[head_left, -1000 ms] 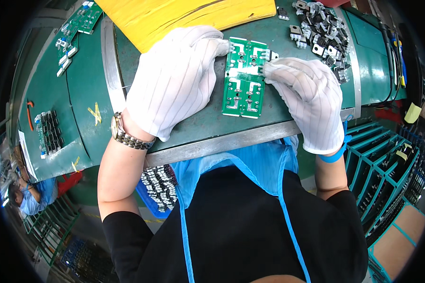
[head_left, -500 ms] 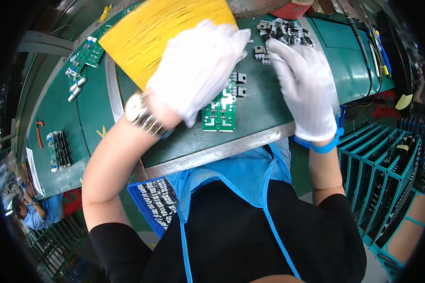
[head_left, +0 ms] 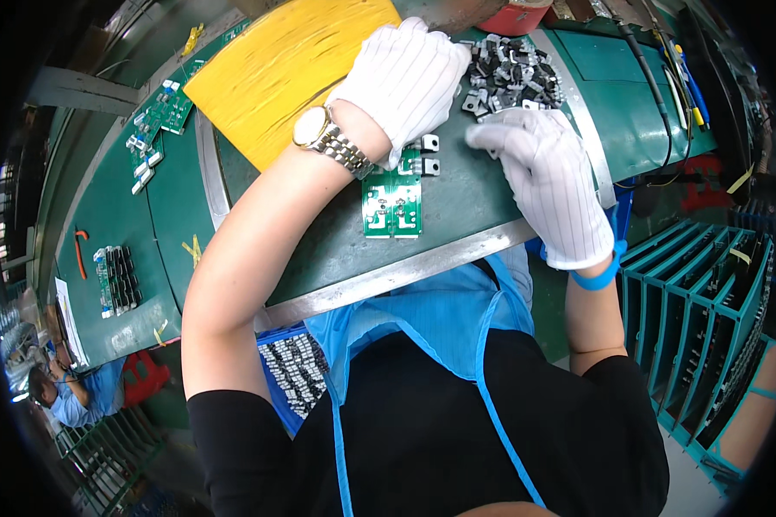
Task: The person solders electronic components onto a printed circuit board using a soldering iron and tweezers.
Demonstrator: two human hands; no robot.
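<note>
A small green circuit board lies on the green bench, with grey-tabbed black components standing along its far edge. My left hand, in a white glove with a metal watch at the wrist, reaches across the board, its curled fingers at the edge of a pile of loose black components; what its fingers hold is hidden. My gloved right hand lies just right of the board, fingers stretched toward the pile's near edge, nothing visible in them.
A yellow sheet lies behind the board. More green boards and a strip of black parts sit far left. A blue bin of components is under the bench edge, teal racks stand to the right, and another person works at lower left.
Both hands have left the board and moved toward the component pile; my left arm now stretches across the board. The view has shifted, so the board sits lower and the pile is closer.
</note>
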